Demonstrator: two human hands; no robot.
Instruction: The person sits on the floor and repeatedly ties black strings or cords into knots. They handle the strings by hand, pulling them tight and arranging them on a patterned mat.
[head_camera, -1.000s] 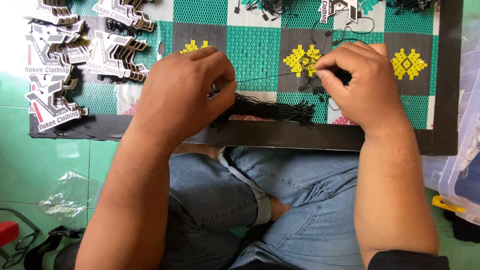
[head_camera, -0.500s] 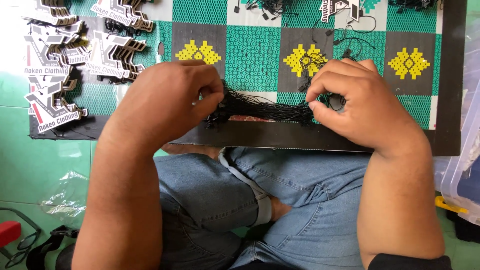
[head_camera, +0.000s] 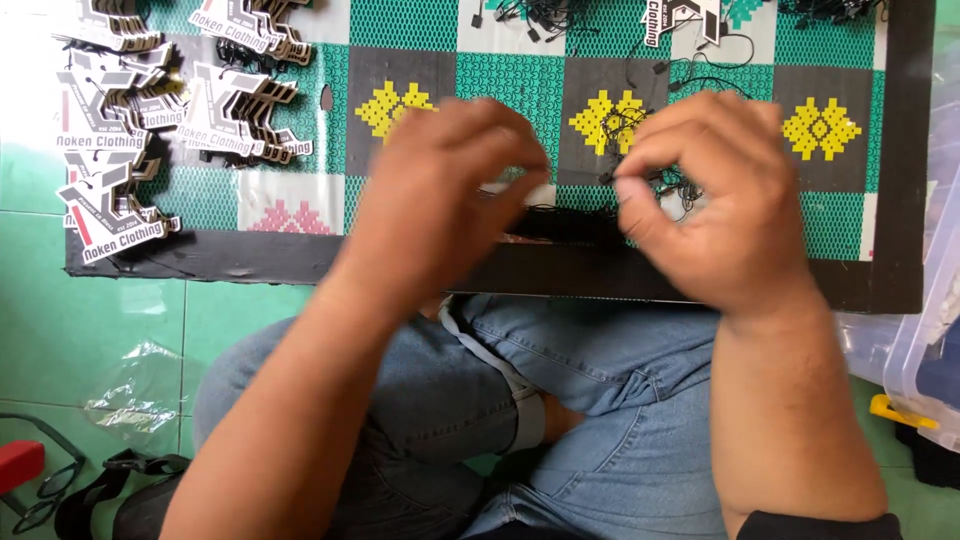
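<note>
A bundle of thin black strings lies on the near edge of a woven mat patterned in green, black, white and yellow. My left hand is blurred by motion, with its fingers curled onto the left end of the bundle. On the right side of the bundle, my right hand pinches a black string between thumb and forefinger. Both hands hide most of the bundle. Stacks of black-and-white die-cut card tags lie on the mat's left part.
More loose black strings and a tag lie at the mat's far edge. I sit cross-legged in jeans on a green tiled floor. A clear plastic box is at the right. A crumpled plastic wrapper and a black strap lie at the lower left.
Both hands have lifted slightly away from me over the mat and come closer together. The left hand is now blurred by fast motion, and the bundle is more covered.
</note>
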